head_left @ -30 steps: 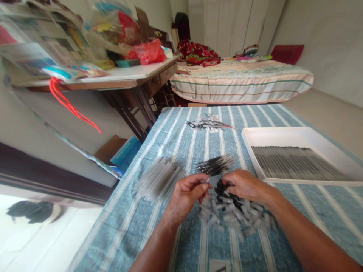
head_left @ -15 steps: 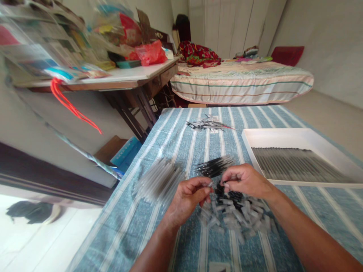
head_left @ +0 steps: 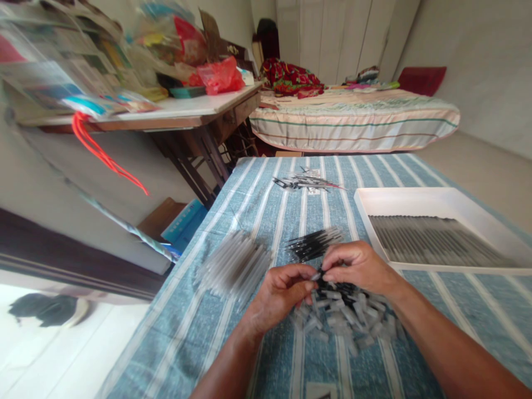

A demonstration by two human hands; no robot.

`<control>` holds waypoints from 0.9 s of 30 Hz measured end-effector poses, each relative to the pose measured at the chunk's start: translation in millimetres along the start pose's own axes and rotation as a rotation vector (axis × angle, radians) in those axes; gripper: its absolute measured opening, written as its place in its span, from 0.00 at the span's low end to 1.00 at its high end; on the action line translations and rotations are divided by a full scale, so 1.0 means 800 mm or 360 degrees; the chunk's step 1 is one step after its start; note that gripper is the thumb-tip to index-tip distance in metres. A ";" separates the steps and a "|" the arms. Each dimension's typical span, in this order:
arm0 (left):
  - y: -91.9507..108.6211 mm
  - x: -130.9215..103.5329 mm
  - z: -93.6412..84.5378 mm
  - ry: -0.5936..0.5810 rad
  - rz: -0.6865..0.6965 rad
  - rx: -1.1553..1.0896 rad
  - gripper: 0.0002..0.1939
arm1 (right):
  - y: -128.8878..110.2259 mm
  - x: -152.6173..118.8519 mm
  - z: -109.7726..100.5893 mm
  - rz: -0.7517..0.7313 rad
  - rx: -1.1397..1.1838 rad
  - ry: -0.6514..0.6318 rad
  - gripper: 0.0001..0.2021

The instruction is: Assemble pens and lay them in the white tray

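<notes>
Over the near part of the striped cloth, my left hand (head_left: 288, 288) pinches a small translucent cap (head_left: 316, 275) between thumb and fingers. Close against it, my right hand (head_left: 353, 266) is closed on a small black piece (head_left: 323, 272), mostly hidden by the fingertips. Below both hands spreads a pile of translucent caps (head_left: 344, 318), with black pieces (head_left: 347, 289) at its upper side. Behind the hands lies a bundle of thin black refills (head_left: 313, 244). To the left of my left hand is a heap of clear tubes (head_left: 236, 263).
On the right stands a white tray (head_left: 415, 197) with rows of grey pens (head_left: 432, 241). Some thin dark and clear sticks (head_left: 305, 182) lie at the table's far end. A side desk (head_left: 174, 113) with bags is at the left, and a bed (head_left: 353, 119) beyond.
My two hands have come together, bringing the cap and the black piece to meet at the fingertips.
</notes>
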State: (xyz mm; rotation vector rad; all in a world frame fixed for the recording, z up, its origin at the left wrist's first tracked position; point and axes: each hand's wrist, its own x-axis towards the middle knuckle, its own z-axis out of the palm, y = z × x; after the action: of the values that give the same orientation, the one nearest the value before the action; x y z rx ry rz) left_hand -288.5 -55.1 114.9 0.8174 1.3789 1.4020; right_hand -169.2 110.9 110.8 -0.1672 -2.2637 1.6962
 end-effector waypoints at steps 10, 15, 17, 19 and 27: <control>0.008 0.000 0.005 -0.0039 0.0024 0.0046 0.08 | -0.005 0.001 0.001 -0.0165 -0.0161 -0.0102 0.03; 0.004 -0.001 0.002 -0.0053 0.0010 0.0158 0.08 | -0.014 -0.001 0.002 -0.0203 -0.0298 -0.0175 0.03; 0.003 -0.001 0.001 -0.0082 0.0002 0.0206 0.08 | -0.015 -0.001 0.002 -0.0218 -0.0343 -0.0203 0.03; 0.002 -0.001 0.001 -0.0113 0.0000 0.0243 0.08 | -0.017 -0.001 0.002 -0.0216 -0.0368 -0.0242 0.04; 0.002 -0.002 0.001 -0.0122 -0.0030 0.0293 0.07 | -0.015 0.000 0.006 0.0030 -0.0350 -0.0260 0.04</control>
State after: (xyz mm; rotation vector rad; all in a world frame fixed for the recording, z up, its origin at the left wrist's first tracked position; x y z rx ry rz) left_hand -287.9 -56.4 117.1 0.9649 1.4670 1.2289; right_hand -169.6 103.4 121.0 -0.1018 -2.5751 1.5160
